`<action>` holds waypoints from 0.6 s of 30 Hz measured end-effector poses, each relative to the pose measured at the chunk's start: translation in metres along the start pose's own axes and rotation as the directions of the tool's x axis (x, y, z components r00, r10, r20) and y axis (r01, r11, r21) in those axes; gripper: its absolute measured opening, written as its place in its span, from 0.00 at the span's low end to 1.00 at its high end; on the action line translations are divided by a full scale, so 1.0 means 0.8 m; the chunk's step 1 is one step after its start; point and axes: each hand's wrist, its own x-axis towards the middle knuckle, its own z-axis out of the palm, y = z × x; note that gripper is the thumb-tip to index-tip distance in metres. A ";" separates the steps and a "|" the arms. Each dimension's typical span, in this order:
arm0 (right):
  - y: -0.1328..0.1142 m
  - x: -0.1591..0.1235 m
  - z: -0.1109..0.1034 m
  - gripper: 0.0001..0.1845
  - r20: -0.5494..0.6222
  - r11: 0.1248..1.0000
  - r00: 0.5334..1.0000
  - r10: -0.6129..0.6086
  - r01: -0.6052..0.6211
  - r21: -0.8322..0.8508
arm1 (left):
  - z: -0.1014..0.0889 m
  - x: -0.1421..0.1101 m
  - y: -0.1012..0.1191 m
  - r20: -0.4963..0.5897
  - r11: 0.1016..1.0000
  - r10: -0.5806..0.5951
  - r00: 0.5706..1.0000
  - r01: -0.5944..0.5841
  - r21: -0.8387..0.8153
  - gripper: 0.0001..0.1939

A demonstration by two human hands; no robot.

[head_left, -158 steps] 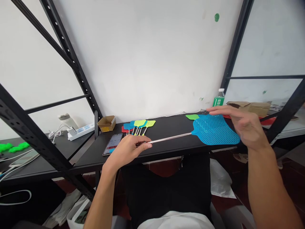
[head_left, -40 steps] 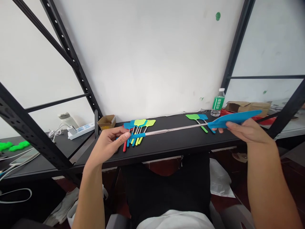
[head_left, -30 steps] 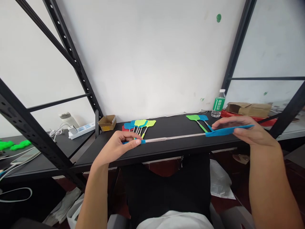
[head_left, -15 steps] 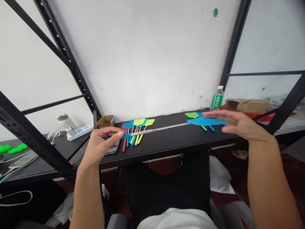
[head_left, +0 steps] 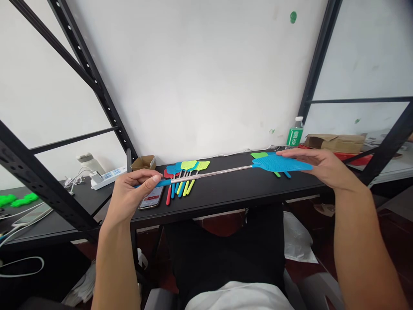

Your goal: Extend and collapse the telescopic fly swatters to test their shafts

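Observation:
A blue fly swatter (head_left: 280, 164) is held level above the black table, its metal rod stretched between my hands. My left hand (head_left: 130, 189) is closed on the blue handle, thumb and fingers pinching it. At the other end my right hand (head_left: 327, 167) holds the swatter's head by its outer edge; the thumb is mostly hidden behind it. Beyond the rod, several fly swatters (head_left: 181, 189) with red, blue and yellow-green handles lie in a group. A green swatter (head_left: 258, 155) and a blue-handled one lie partly hidden behind the held head.
A phone (head_left: 151, 199) lies below my left hand. Behind it are a small cardboard box (head_left: 143, 162) and a power strip (head_left: 108, 178). A bottle (head_left: 295, 132) stands back right near a cardboard box (head_left: 335, 142). Black shelf posts (head_left: 90, 73) rise at both sides.
My left hand has shifted slightly left with the handle, uncovering more of the phone. The swatter's head has turned so more of its meshed face shows, and the right thumb is now hidden.

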 end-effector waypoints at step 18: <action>-0.006 0.007 0.010 0.12 -0.035 0.993 0.999 -0.034 0.030 -0.116 | -0.008 -0.004 0.014 0.120 0.971 -0.054 0.991 0.024 0.239 0.13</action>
